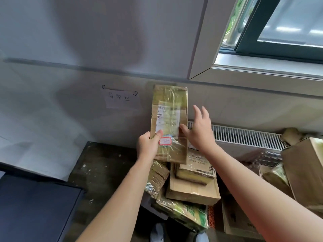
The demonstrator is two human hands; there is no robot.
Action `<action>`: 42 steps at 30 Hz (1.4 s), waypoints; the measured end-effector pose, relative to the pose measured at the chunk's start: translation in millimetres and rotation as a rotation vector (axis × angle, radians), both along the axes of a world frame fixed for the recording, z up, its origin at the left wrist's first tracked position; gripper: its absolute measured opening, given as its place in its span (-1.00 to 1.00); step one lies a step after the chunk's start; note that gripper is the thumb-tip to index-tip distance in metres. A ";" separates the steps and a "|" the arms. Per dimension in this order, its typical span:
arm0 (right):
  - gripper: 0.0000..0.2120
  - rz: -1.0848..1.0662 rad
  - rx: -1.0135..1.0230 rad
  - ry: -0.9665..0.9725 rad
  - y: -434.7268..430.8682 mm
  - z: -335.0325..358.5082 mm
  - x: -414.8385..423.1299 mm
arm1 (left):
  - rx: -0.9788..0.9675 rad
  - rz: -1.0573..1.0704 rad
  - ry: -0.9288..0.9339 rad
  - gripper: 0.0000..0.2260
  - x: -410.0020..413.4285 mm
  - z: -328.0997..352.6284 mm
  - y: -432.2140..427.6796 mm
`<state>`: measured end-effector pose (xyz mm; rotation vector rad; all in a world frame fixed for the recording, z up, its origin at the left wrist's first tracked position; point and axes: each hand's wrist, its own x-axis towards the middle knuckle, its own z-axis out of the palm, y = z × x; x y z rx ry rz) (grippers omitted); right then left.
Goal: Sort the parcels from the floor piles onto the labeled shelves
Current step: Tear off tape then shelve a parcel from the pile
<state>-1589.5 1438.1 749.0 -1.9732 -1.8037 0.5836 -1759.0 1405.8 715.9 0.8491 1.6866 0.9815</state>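
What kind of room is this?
Probably a parcel sorting room: a pile of taped cardboard parcels, a shipping label on the parcel in the left hand, and a handwritten sign on the wall.

Bright daylight comes in from the window at the upper right, the wall looks soft and blurry, and straight lines bend near the edges.

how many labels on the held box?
2 on the box, facing side: a white shipping label mid-face, a red-bordered sticker below it beside the left hand. Other faces are hidden.
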 end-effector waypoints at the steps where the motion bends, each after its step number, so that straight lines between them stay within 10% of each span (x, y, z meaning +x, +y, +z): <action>1: -0.25 -0.049 -0.111 0.170 -2.0 -1.4 -3.8 | 0.001 0.029 -0.030 -0.78 -0.1 0.0 -0.3; 7: -0.63 -0.068 -0.180 0.463 -10.3 -4.3 -21.7 | 0.051 -0.009 -0.037 -0.73 -0.4 10.5 -3.4; 20: -0.40 0.276 -0.215 0.547 -31.1 41.5 -58.4 | 0.121 0.069 -0.056 -0.78 -42.6 63.1 -65.4; 42: -0.42 1.070 -0.272 0.625 -251.4 142.8 -166.3 | 0.258 0.899 0.170 -0.87 -48.6 170.7 -364.0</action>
